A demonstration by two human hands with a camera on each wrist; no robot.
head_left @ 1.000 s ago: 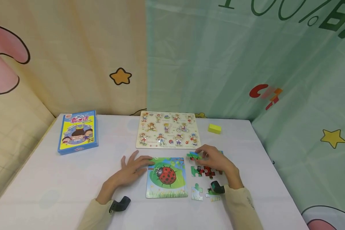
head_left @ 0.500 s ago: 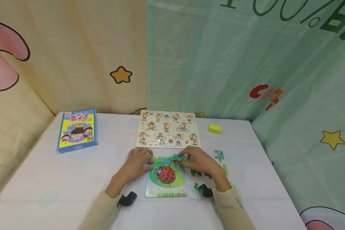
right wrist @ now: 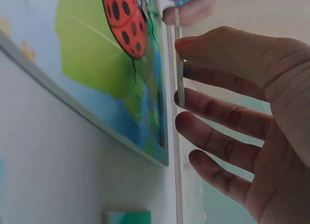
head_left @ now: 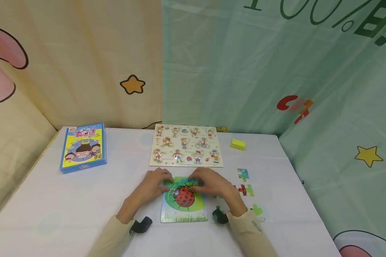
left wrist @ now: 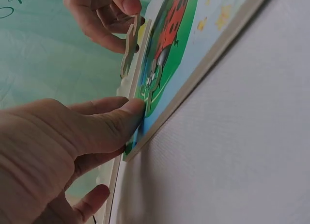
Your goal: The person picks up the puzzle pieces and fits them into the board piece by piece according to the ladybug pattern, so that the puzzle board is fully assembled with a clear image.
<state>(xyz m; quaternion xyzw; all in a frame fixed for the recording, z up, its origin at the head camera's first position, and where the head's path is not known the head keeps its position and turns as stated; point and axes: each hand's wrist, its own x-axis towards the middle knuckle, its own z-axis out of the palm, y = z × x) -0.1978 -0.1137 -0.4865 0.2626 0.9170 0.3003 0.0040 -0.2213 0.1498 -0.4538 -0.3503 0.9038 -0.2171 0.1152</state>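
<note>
A square puzzle board [head_left: 184,215] with a red ladybug picture lies on the white table in front of me. My left hand [head_left: 150,185] grips its far left corner, and in the left wrist view the thumb [left wrist: 133,110] presses on the picture side. My right hand [head_left: 212,182] is over the far right part of the board. Between its thumb and fingers it pinches a thin jigsaw piece [right wrist: 179,64], seen edge-on in the right wrist view and held close over the board. The right hand partly hides the board's far right corner.
Several loose jigsaw pieces lie right of the board, among them a blue-green one [head_left: 243,174]; the right forearm covers some. Behind stands a cream board [head_left: 186,153] with cartoon children. A yellow block [head_left: 237,144] is at the back right, a blue box [head_left: 83,148] at the left.
My right hand has carried the jigsaw piece left from the loose pieces to over the ladybug board. My left hand has drawn its spread fingers in around the board's corner.
</note>
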